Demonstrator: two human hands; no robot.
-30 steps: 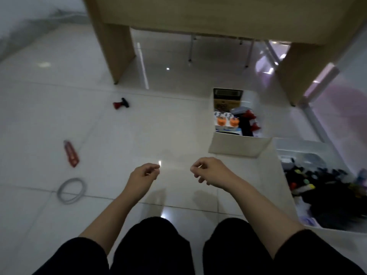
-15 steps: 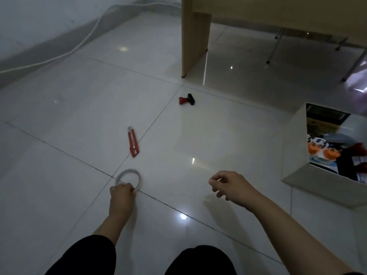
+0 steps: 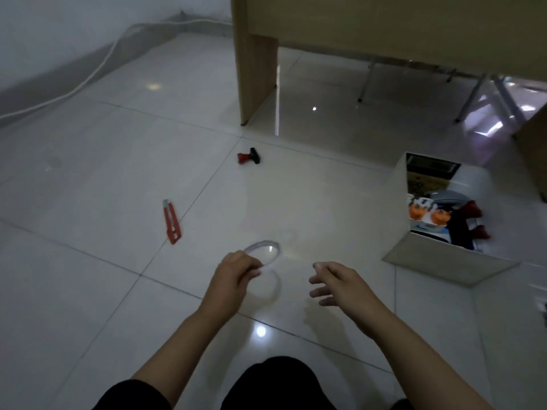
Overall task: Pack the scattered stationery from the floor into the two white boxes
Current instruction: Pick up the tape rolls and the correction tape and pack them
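Furthest left on the tiled floor [image 3: 88, 179] the red utility knife [image 3: 171, 221] lies where it did half a second ago, and beyond it, nearer the wooden desk leg [image 3: 256, 75], the small red and black stamp [image 3: 249, 156] is also unmoved. What has changed is the clear tape roll [image 3: 263, 253]: half a second ago your left hand [image 3: 235, 272] was just reaching it on the floor; now your grip is pinched on its near rim and the ring hangs tilted, lifted clear of the tiles. Your right hand [image 3: 334, 284] has opened since then, fingers loosely spread, holding nothing, just beside the roll. To the right stands one white box [image 3: 444, 261], already holding orange and dark items; the second box is barely in view. So the roll looks ready for a box, and the knife and stamp remain to collect
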